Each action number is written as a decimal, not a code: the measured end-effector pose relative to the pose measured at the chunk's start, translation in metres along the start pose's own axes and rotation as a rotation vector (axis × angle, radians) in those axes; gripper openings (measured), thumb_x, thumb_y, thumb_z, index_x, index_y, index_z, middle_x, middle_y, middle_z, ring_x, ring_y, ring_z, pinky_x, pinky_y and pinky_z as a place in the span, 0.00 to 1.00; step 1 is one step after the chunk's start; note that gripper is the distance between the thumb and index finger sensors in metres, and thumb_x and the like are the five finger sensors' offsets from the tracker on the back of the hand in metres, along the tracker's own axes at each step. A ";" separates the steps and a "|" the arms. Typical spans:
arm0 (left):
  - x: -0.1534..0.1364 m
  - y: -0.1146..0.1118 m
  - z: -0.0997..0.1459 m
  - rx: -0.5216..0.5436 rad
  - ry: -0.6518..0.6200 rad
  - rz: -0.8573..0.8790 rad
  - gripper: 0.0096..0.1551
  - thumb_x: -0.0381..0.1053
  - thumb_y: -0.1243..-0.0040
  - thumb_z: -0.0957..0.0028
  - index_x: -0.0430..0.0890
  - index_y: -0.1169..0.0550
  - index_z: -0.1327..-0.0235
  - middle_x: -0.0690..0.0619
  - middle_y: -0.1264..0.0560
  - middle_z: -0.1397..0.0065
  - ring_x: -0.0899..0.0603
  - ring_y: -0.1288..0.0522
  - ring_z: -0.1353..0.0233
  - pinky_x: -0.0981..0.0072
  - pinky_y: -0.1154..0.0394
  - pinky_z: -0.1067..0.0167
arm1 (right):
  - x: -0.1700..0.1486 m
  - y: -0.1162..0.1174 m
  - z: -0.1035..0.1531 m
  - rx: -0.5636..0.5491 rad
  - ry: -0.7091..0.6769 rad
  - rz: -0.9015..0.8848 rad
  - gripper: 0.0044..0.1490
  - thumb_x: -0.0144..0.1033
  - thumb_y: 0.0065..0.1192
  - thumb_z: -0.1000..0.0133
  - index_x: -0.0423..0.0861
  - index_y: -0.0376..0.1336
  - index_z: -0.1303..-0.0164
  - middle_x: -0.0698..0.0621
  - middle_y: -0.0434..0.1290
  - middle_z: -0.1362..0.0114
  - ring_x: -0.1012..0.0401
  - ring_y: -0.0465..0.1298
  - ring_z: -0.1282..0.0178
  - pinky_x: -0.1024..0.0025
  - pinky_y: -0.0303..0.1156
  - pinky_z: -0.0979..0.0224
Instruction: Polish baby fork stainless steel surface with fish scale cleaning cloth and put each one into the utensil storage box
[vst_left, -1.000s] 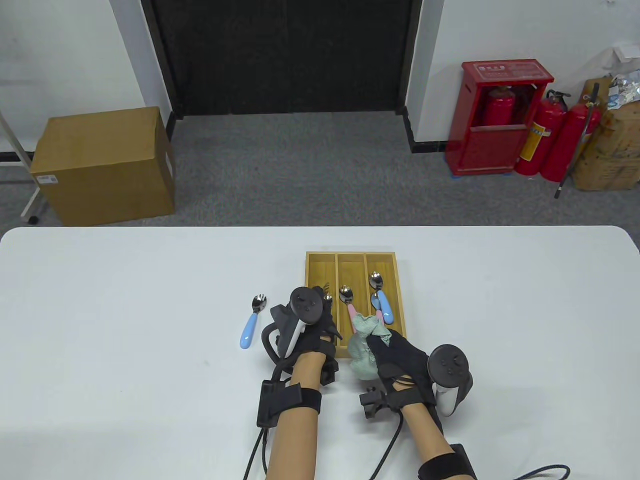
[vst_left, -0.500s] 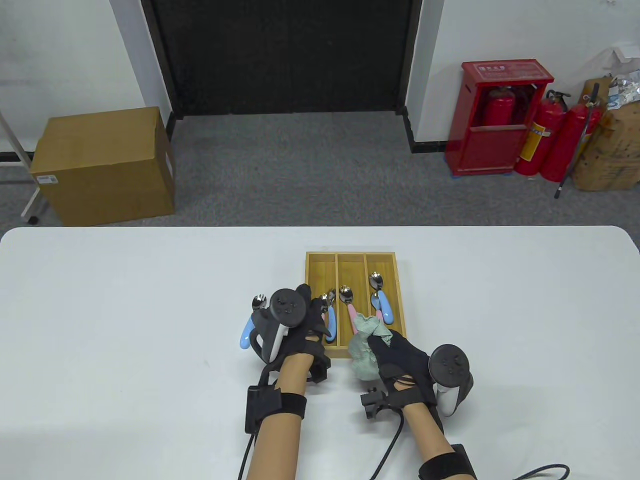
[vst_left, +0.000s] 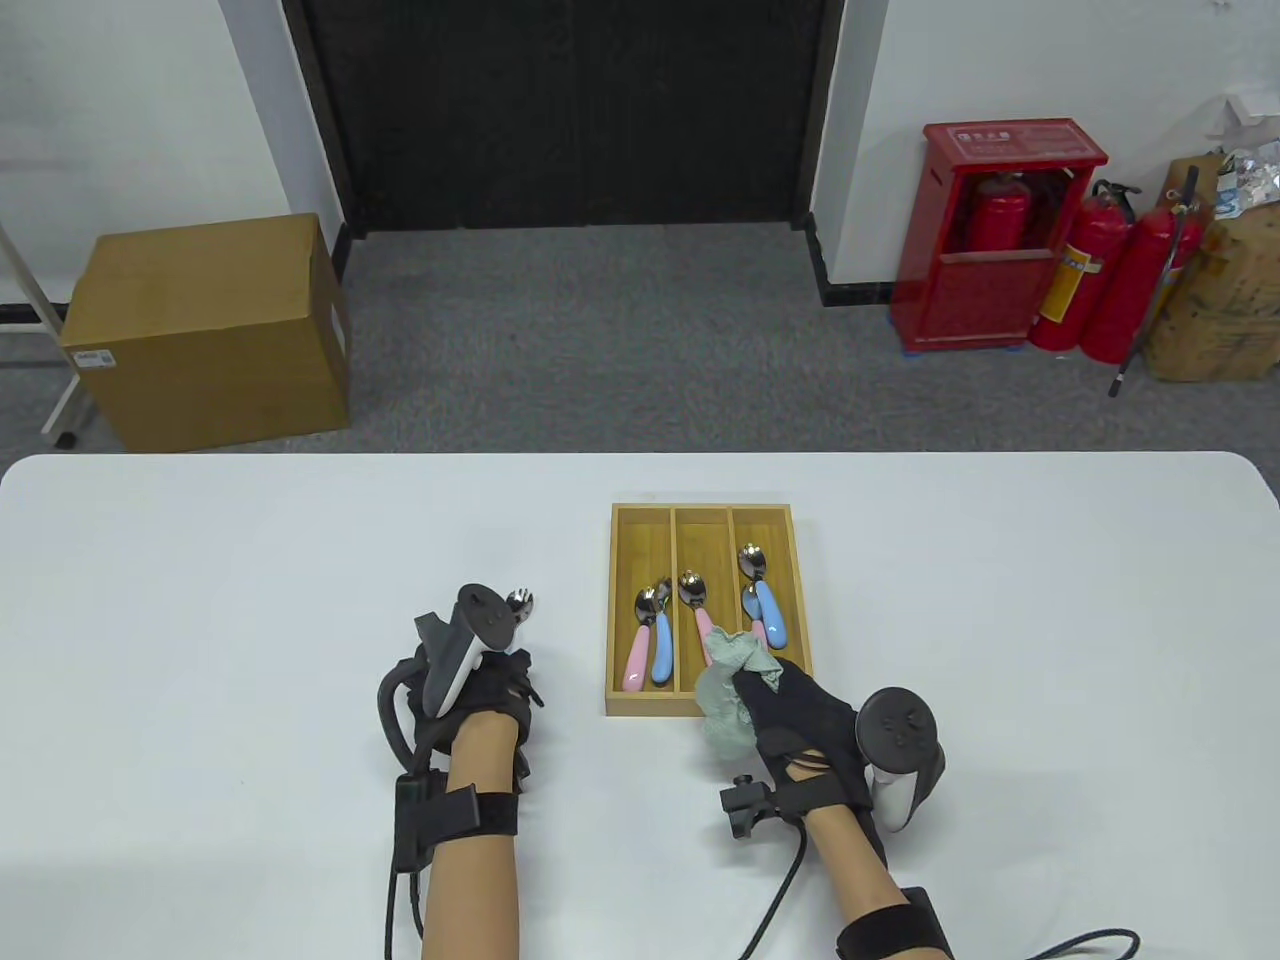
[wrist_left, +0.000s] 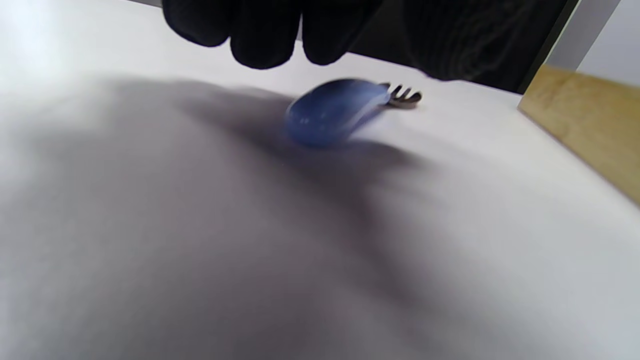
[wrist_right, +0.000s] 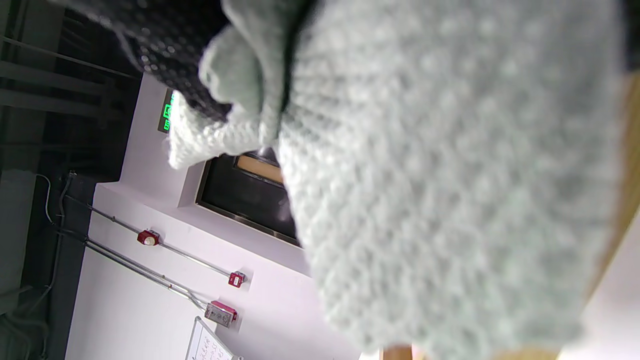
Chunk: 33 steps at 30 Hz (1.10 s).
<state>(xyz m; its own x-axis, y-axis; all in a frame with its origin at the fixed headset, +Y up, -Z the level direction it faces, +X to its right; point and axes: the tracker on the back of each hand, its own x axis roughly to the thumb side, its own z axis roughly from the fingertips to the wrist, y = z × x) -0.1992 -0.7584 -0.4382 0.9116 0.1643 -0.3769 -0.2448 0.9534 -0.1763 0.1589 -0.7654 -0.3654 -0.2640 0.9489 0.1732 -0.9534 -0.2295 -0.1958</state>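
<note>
Cloth (vst_left: 722, 705), pale green and knitted-looking, bunched in the right grip (vst_left: 800, 725), gloved fingers curled tight round the wad. In the right wrist view, most of the frame filled by its nubbly weave. Wad overlapping the near wall of the utensil storage box (vst_left: 700, 509), a wooden tray of three long compartments on the white worktop (vst_left: 200, 600). In the left compartment, side by side and touching: a pink-handled utensil (vst_left: 636, 655) and a blue-handled utensil (vst_left: 661, 648), heads toward the far end. In the middle compartment, a second pink-handled piece (vst_left: 692, 592), handle end hidden under the cloth. In the right compartment, two blue-handled pieces (vst_left: 768, 610), one partly over the other. Outside the box, well to its left, flat on the worktop: the blue-handled baby fork (wrist_left: 332, 112), tines pointing away, only its steel head clear of the tracker in the table view. Directly above its handle, the left grip (vst_left: 480, 690), fingertips (wrist_left: 265, 37) hanging loosely curved and apart, holding nothing, close over the handle with no contact visible. Wrist picture blurred, so no finer detail on that gap.
</note>
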 end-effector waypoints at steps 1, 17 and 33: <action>0.000 -0.003 -0.001 -0.009 0.008 -0.020 0.42 0.65 0.36 0.48 0.46 0.31 0.25 0.43 0.32 0.21 0.30 0.36 0.22 0.31 0.48 0.28 | 0.000 0.000 0.000 0.003 0.000 -0.001 0.28 0.43 0.71 0.55 0.35 0.75 0.55 0.38 0.85 0.64 0.50 0.85 0.75 0.52 0.78 0.69; -0.019 -0.007 0.016 0.041 -0.198 0.216 0.28 0.56 0.39 0.48 0.41 0.25 0.42 0.45 0.34 0.23 0.32 0.35 0.24 0.33 0.42 0.30 | -0.003 0.022 -0.001 0.176 0.000 -0.040 0.33 0.45 0.68 0.52 0.36 0.71 0.46 0.34 0.82 0.53 0.44 0.85 0.64 0.46 0.77 0.61; -0.006 0.005 0.101 -0.280 -0.753 0.764 0.26 0.54 0.39 0.50 0.53 0.24 0.37 0.47 0.18 0.42 0.39 0.18 0.42 0.36 0.30 0.37 | -0.008 0.033 0.003 0.452 0.061 -0.498 0.46 0.59 0.52 0.45 0.41 0.53 0.24 0.30 0.59 0.23 0.34 0.69 0.32 0.37 0.69 0.39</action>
<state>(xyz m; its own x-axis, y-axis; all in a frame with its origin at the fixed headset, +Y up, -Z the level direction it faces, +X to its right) -0.1724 -0.7285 -0.3448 0.4334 0.8873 0.1578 -0.8079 0.4601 -0.3683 0.1295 -0.7810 -0.3698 0.2193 0.9723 0.0804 -0.9300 0.1833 0.3187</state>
